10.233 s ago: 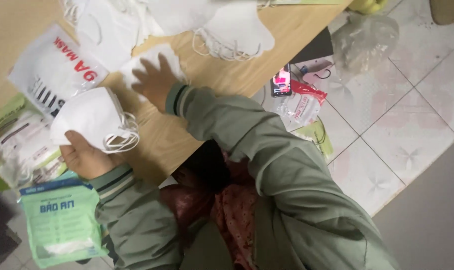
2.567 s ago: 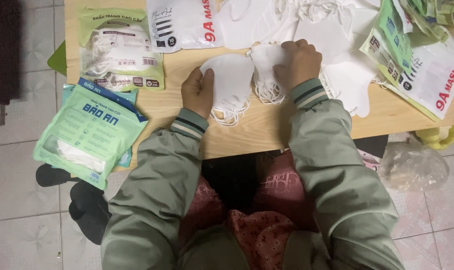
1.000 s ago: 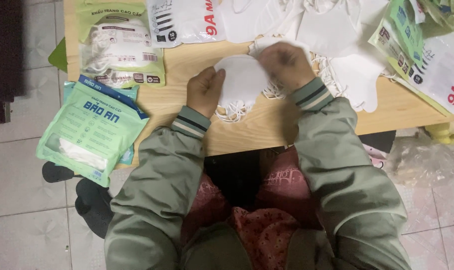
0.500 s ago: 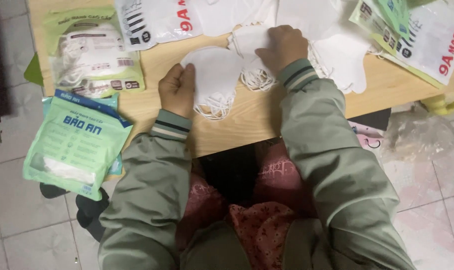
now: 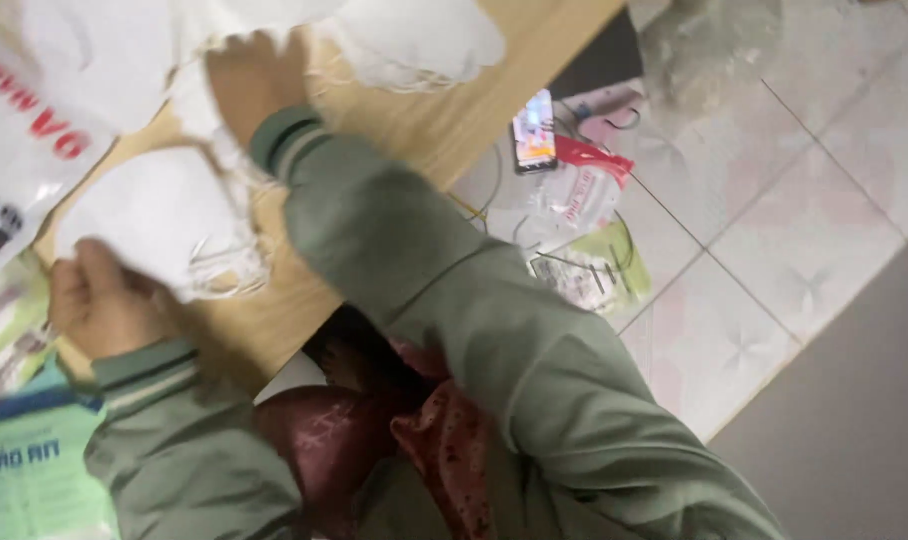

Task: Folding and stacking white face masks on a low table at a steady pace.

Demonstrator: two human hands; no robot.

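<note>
Here, in the head view (blurred), the left hand [image 5: 104, 305] clutches the edge of a white mask stack [image 5: 159, 225] on the wooden table [image 5: 444, 110]. The right hand [image 5: 259, 85] lies up and right of it, nearer the loose masks [image 5: 419, 40]; its grip is unclear.

left hand [image 5: 102, 305]: fingers curled, gripping; right hand [image 5: 259, 85]: arm outstretched, palm down, blurred
</note>
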